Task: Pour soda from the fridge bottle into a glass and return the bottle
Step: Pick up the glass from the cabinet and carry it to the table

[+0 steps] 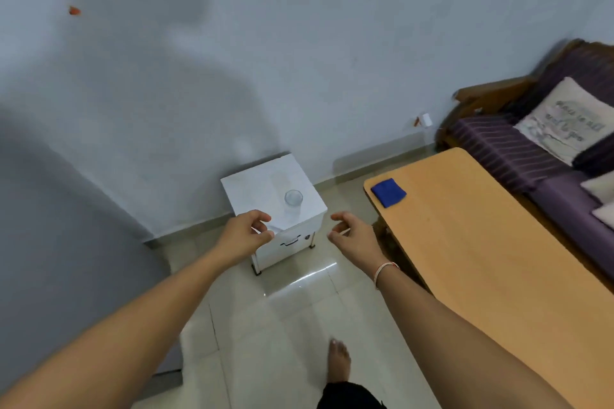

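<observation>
While I am reaching both arms forward with nothing in either hand, the glass (293, 198) is standing upright on the white cabinet (252, 188), just beyond my left hand (244, 233) and nearer to it than to my right hand (352, 233). Both are hanging loosely curled, fingers half open. No bottle is showing; the grey panel off my left arm is probably the fridge (66, 242).

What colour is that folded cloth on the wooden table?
Blue: the cloth lies near the table's far corner, in the head view.
</observation>
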